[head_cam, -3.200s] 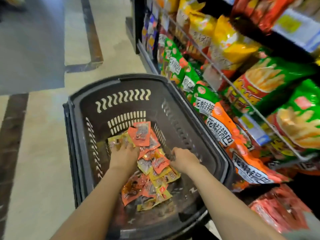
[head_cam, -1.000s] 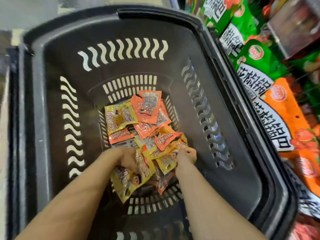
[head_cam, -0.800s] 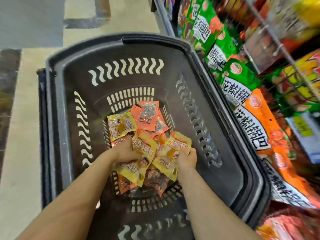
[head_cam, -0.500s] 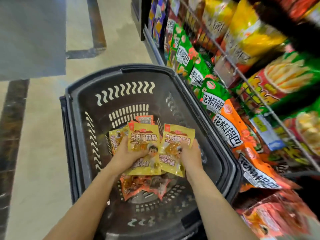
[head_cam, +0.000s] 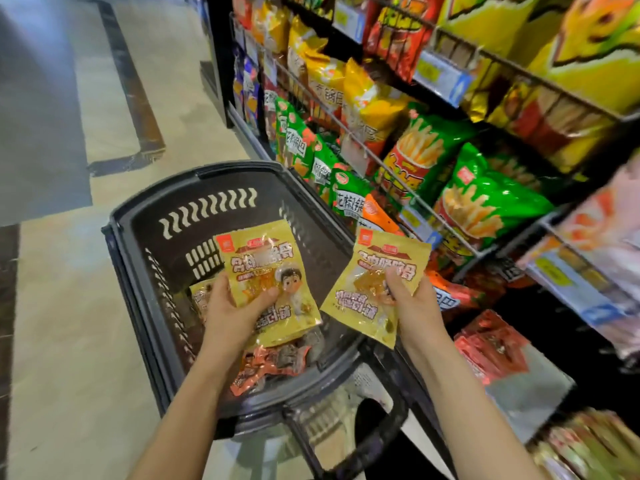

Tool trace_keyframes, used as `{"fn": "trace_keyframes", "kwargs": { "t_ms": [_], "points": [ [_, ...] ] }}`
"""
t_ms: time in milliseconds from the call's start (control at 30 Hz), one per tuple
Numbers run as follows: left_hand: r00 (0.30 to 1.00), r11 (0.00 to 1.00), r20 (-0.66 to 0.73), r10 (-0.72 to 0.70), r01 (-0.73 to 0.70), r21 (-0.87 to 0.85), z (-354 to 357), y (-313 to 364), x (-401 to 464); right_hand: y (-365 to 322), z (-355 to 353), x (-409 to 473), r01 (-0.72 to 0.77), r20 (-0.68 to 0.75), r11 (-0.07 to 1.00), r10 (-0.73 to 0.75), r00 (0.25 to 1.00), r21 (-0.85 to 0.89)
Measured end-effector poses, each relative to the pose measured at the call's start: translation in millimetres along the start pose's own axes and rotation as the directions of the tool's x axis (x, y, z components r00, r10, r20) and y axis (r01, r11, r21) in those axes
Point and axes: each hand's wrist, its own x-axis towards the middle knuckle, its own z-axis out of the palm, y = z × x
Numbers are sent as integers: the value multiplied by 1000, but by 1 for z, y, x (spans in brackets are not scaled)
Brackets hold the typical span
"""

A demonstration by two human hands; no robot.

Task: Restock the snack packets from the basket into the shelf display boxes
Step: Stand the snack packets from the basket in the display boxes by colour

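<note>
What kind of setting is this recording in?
Most likely a supermarket snack aisle: wire-fronted shelves packed with chip bags, price tags on the shelf edges, and a dark shopping basket on the tiled floor.

Single head-worn wide-angle view, looking forward and down from close above the hands point(head_cam: 239, 306) onto the basket point(head_cam: 138, 216), with shelves point(head_cam: 450, 133) along the right edge.
</note>
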Motion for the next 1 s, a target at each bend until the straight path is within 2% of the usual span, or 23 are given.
{"fn": "trace_keyframes", "kwargs": {
  "t_ms": [200,367,633,833,1000],
  "points": [
    [996,996,89,33,-25,-83,40,7,-42,-13,-58,-47,-21,-52,963,37,998,268],
    [982,993,176,72,-54,-106,84,3,-64,-10,-98,-74,42,-169,926,24,985,375],
    [930,999,366,9,3,-33,150,-36,-89,16,-173,-109,46,-338,945,70,939,324],
    [846,997,529,-64,37,62,209,-76,-115,50,-249,-134,-24,-396,958,141,907,286],
    [784,989,609,-117,35,144,251,-115,-136,92,-309,-160,-68,-477,937,235,847,342]
  ]
}}
